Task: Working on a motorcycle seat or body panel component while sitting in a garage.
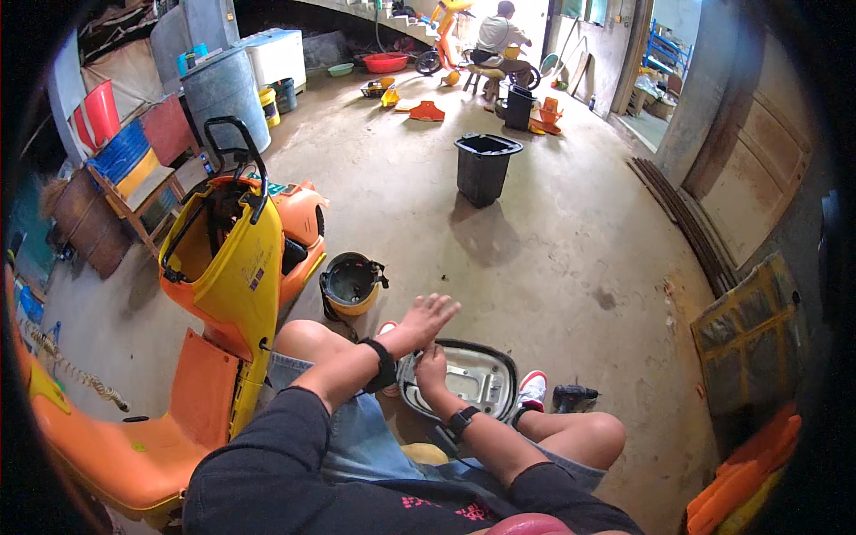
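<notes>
On the floor between my feet lies a scooter seat [473,370], underside up, with a pale inner panel and a black rim. My left hand [428,321] is raised over its far left edge, fingers stretched out and slightly apart, holding nothing visible. Just nearer to me, my right hand [432,367] is curled closed above the seat's left part. Whatever it pinches is too small or hidden to make out. A black cordless drill [575,398] rests on the floor beyond my right foot. Ahead to the left, a yellow helmet [350,283] lies with its dark hollow facing up.
A yellow and orange scooter [223,303] stands close on my left. Ahead is a black plastic bin [486,169]. Dark panels [753,330] lean at the right wall, near orange parts [740,473]. Farther back, a person [501,40] sits on a stool among scooter parts.
</notes>
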A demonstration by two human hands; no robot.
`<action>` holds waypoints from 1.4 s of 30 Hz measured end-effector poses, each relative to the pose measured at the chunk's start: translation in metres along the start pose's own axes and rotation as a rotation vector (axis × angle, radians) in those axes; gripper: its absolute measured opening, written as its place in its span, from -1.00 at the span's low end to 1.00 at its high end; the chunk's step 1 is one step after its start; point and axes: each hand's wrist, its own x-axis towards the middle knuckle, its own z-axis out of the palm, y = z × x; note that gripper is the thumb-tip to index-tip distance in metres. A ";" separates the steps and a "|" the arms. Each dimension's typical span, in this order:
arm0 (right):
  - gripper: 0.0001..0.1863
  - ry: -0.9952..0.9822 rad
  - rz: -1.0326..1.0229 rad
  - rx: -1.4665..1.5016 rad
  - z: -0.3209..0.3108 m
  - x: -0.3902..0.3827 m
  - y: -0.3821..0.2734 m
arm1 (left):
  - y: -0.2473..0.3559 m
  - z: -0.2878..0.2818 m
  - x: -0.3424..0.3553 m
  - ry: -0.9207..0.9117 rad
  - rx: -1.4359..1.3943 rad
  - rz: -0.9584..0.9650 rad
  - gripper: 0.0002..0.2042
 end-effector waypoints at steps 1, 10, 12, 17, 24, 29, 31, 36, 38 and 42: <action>-0.72 -0.016 -0.001 -0.034 -0.002 0.002 0.002 | 0.003 0.006 -0.008 0.000 0.008 -0.004 -0.38; -0.61 -0.466 0.187 -0.127 -0.030 0.018 -0.045 | 0.003 0.026 -0.069 -0.558 -1.372 -0.638 -0.80; -0.58 -0.587 0.192 -0.278 -0.035 0.028 -0.055 | 0.013 0.017 -0.070 -0.578 -1.387 -0.746 -0.64; -0.58 -0.654 0.098 -0.602 -0.038 0.043 -0.078 | 0.043 0.025 -0.067 -0.473 -1.158 -0.909 -0.32; -0.76 -0.564 -1.160 -0.873 -0.036 0.074 -0.123 | 0.049 0.063 -0.069 -0.562 -1.210 -1.018 -0.36; -0.69 -1.123 -1.292 -1.040 -0.026 0.092 -0.118 | 0.059 0.068 -0.071 -0.365 -1.336 -1.186 -0.68; -0.65 -1.105 -1.366 -0.954 -0.018 0.096 -0.111 | 0.061 0.067 -0.070 -0.360 -1.341 -1.224 -0.81; -0.67 -1.084 -1.350 -0.915 -0.017 0.105 -0.094 | 0.064 0.054 -0.068 -0.262 -0.626 -1.064 -0.73; -0.67 -1.024 -1.383 -0.828 -0.018 0.106 -0.088 | 0.064 0.046 -0.067 -0.290 -0.623 -1.059 -0.74; -0.69 -0.965 -1.397 -0.813 -0.017 0.108 -0.079 | 0.060 0.035 -0.067 -0.256 -0.592 -0.986 -0.79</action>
